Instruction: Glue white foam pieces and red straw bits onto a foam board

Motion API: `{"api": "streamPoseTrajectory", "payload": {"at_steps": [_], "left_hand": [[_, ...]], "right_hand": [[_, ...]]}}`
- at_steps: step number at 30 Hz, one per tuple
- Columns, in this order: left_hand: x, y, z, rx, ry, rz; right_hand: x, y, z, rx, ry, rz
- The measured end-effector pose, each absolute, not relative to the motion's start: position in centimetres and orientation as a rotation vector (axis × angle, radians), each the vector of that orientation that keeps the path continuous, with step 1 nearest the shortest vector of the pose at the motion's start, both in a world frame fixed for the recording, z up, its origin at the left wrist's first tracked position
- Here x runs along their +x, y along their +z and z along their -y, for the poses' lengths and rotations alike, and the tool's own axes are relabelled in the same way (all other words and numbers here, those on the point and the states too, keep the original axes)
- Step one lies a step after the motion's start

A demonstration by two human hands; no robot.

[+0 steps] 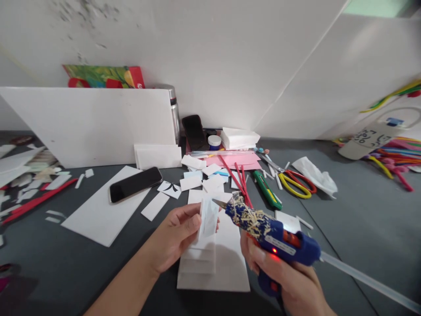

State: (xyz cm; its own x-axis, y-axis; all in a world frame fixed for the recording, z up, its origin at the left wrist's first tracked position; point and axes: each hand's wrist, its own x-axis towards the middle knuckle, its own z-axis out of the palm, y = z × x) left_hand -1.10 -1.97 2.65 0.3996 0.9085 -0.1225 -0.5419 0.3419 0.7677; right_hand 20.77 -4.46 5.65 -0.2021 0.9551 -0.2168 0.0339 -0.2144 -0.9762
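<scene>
My left hand (181, 233) grips a small white foam board piece (208, 217) by its left edge, thumb in front and fingertips showing behind its right side. Wrapped round the handle of a blue hot glue gun (272, 235) is my right hand (279, 274). The gun's metal nozzle points left and sits at the upper right edge of the piece; whether they touch I cannot tell. Dried glue strands coat its front, a red light glows, and a clear glue stick (365, 276) sticks out of the back. Below lies a white board (230, 267) with stepped white strips on it.
A black phone (135, 184) lies on a white sheet (98, 215) at left. Yellow and red scissors (297, 186), a green utility knife (267, 191) and a crumpled tissue (315, 175) lie at right. White cut pieces (192, 182) cluster ahead, before a standing white panel (98, 127).
</scene>
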Motion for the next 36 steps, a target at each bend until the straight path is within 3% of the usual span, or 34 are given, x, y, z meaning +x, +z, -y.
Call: {"api": "streamPoseTrajectory", "payload": {"at_steps": [36], "left_hand": [[-1.28,2.55,1.95,0.612,1.079,-0.591]], "right_hand": [[20.44,5.67,5.07,-1.444,1.509,1.179]]}}
